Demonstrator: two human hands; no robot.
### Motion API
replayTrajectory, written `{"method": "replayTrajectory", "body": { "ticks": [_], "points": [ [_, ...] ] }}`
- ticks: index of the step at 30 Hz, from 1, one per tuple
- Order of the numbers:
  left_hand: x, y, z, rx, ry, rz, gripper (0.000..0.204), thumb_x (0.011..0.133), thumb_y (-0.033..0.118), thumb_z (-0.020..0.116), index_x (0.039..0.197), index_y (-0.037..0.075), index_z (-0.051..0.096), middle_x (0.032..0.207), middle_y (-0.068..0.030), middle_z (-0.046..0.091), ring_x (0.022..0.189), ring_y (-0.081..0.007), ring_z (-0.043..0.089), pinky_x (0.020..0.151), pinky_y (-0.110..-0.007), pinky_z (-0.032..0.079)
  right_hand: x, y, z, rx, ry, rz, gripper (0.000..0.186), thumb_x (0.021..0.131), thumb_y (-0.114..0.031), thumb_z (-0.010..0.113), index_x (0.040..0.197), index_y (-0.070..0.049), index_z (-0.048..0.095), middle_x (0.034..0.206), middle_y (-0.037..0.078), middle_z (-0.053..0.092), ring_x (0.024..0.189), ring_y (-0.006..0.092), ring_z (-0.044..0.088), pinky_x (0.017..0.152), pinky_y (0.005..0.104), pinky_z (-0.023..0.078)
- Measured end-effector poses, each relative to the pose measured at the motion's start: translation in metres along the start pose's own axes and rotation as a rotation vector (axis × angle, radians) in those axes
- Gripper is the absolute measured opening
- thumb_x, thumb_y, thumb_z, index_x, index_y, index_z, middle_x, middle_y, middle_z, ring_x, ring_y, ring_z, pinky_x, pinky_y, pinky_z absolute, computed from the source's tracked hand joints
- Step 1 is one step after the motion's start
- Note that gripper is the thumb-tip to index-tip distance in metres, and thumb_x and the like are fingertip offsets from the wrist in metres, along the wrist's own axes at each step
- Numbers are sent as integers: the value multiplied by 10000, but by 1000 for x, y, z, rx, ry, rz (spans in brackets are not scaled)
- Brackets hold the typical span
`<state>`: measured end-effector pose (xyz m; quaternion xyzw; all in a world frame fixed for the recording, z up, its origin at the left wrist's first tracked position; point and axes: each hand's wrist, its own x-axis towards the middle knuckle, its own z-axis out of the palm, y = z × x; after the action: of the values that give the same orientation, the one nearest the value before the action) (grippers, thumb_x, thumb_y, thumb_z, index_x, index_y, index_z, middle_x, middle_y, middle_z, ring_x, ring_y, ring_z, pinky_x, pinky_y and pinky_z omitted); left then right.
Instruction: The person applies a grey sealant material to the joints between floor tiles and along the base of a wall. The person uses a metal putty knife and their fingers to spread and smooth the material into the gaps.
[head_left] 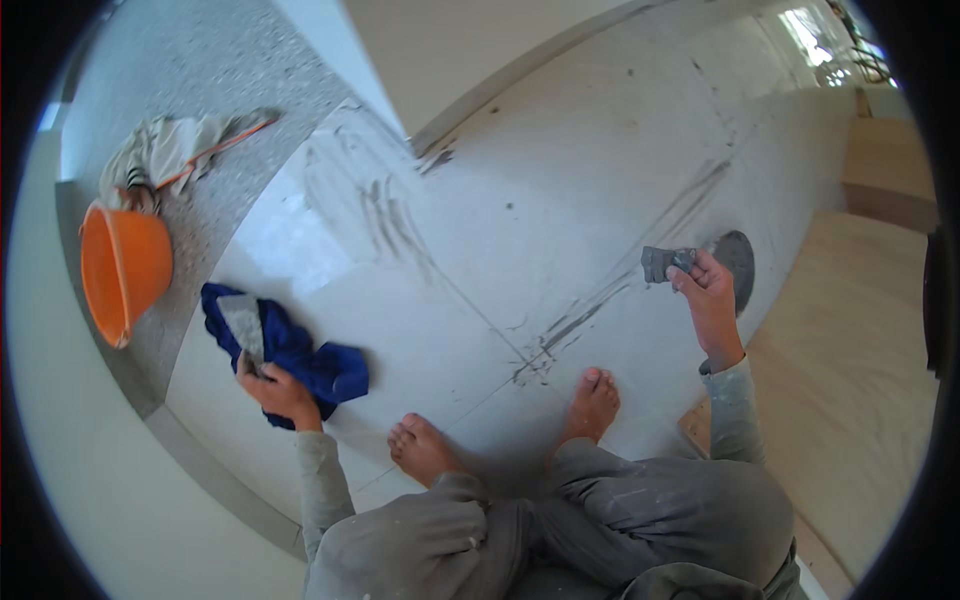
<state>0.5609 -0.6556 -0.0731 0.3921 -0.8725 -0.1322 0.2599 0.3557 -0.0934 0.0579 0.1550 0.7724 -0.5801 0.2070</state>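
Observation:
My left hand [284, 396] is closed round the handle of a putty knife [240, 322], its grey-smeared blade pointing up and away from me. Behind that knife lies a crumpled dark blue cloth [300, 345] on the tiles. Over to the right, my right hand [707, 290] pinches a small dark grey spreader [660, 264] coated in what looks like grout. Just behind that hand is a round dark dish [738, 268], partly covered by my fingers. Dark grey smears [585, 312] run along the tile joints between my hands and meet near my feet.
An orange bucket [145, 262] lies tipped at the left on speckled flooring, beside a pale rag [165, 150]. A white wall corner [410, 120] juts in at the top. Wooden boards [835, 370] stand along the right. My bare feet [424, 448] rest on the tiles.

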Motion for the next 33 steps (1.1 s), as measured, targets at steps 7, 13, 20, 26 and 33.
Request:
{"method": "replayTrajectory", "body": {
  "ticks": [7,13,20,26,33],
  "points": [
    [3,-21,-19,1,39,-58,420,934,133,496,1317,-18,575,1259,-214,634,1178,-369,626,1051,-424,480,-7,-28,243,-475,-235,-740,287,846,20,712,1133,9,716,1039,135,746,928,253,701,822,339,550],
    [0,-11,-14,7,34,-21,420,922,140,496,1304,-12,579,1238,-205,639,1152,-365,634,1040,-415,488,20,0,290,-804,-172,-1150,327,785,-13,753,1110,-38,736,1055,95,754,1012,240,652,826,360,512],
    [-1,-14,-14,-18,48,-13,414,905,146,513,1279,-6,603,1202,-190,630,1106,-373,620,999,-433,486,-7,12,263,-778,-213,-1073,339,792,7,730,1127,-41,745,1139,72,762,957,213,638,839,369,509],
    [1,-18,-14,-27,30,-21,413,930,144,499,1307,-6,573,1233,-196,635,1147,-368,626,1035,-420,480,-42,31,243,-846,-425,-863,366,802,20,712,1162,-40,743,1187,77,753,1007,223,652,868,365,509],
    [3,-16,-13,-5,25,-6,423,931,148,503,1317,-10,570,1243,-204,634,1149,-368,625,1032,-423,482,-32,39,238,-959,-229,-1061,340,806,7,714,1139,-50,755,1240,70,733,1026,217,647,888,369,505]
  ]
}}
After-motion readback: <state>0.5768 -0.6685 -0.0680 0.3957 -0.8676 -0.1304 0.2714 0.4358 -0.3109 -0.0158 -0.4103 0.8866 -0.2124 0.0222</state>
